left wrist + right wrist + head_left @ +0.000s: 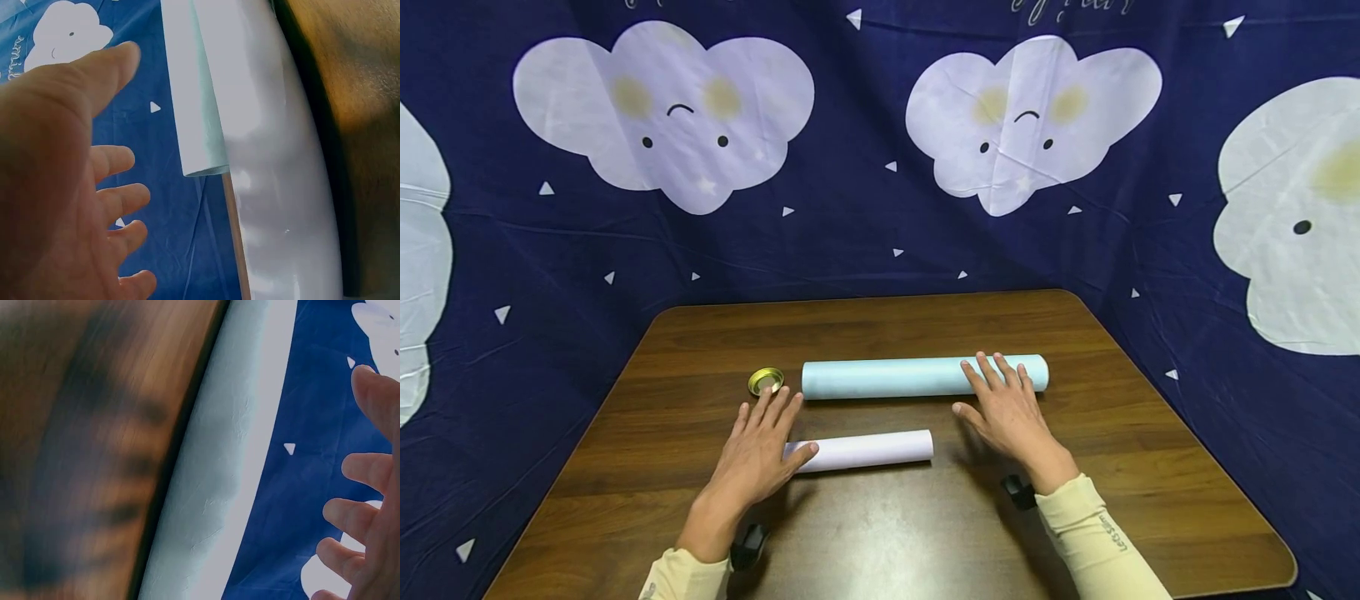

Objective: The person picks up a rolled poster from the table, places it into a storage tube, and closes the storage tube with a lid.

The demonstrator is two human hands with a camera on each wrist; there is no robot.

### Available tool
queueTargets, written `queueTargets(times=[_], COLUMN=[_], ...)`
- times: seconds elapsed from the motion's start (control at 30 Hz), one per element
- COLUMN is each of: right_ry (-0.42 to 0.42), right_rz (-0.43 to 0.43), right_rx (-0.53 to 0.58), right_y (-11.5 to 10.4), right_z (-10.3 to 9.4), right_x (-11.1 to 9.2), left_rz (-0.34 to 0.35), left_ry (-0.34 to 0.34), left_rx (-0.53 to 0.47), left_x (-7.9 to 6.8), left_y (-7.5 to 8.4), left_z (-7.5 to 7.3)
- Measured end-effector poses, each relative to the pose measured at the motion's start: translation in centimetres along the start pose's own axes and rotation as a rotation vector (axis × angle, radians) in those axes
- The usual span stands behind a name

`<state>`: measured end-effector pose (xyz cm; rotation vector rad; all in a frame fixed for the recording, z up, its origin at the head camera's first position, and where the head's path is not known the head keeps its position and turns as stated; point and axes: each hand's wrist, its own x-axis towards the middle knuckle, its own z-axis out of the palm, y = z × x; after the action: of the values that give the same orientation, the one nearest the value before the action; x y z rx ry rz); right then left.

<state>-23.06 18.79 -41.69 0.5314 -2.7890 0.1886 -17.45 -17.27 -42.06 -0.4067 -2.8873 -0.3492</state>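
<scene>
A long light-blue paper tube (pixel 895 377) lies across the middle of the brown table (pixel 880 533). A shorter white paper roll (pixel 872 450) lies nearer to me, parallel to it. My left hand (pixel 763 437) is flat with its fingers straight. Its thumb lies against the white roll's left end and its fingertips are close to a small gold lid (pixel 765 382). My right hand (pixel 1003 404) is spread, with its fingertips over the right part of the blue tube. The left wrist view shows the left hand (pixel 69 194) beside the white roll (pixel 275 187) and blue tube (pixel 194 94). The right wrist view shows the blue tube (pixel 212 487) and spread fingers (pixel 365 469).
A dark blue cloth with white clouds (pixel 662 117) hangs behind and around the table. The table's rounded front right corner (pixel 1285 567) is close to the cloth. Black wrist camera mounts (pixel 748 546) sit under both forearms.
</scene>
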Motion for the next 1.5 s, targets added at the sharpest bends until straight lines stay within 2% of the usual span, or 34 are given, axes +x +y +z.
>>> queueTargets(times=[0.33,0.5,0.83,1.1,1.5], right_ry=[-0.013,0.003,-0.041,-0.051,-0.086], right_rz=[0.025,0.004,-0.006,-0.027,-0.052], right_rx=[0.000,-0.022,-0.006,-0.021,-0.026], right_y=[1.7,2.7,4.6,5.7,6.2], right_z=[0.6,0.9,2.0,2.7,3.2], right_x=[1.0,1.7,3.1,3.7,4.3], left_rz=[0.027,0.038,0.001,0.032,0.042], left_ry=[-0.054,-0.098,-0.218,-0.232,-0.241], left_rx=[0.034,0.041,0.001,0.019,0.014], left_x=[-0.1,-0.3,-0.2,-0.3,-0.3], left_y=[-0.4,-0.7,-1.0,-1.1,-1.1], left_z=[0.2,0.2,0.1,0.3,0.9])
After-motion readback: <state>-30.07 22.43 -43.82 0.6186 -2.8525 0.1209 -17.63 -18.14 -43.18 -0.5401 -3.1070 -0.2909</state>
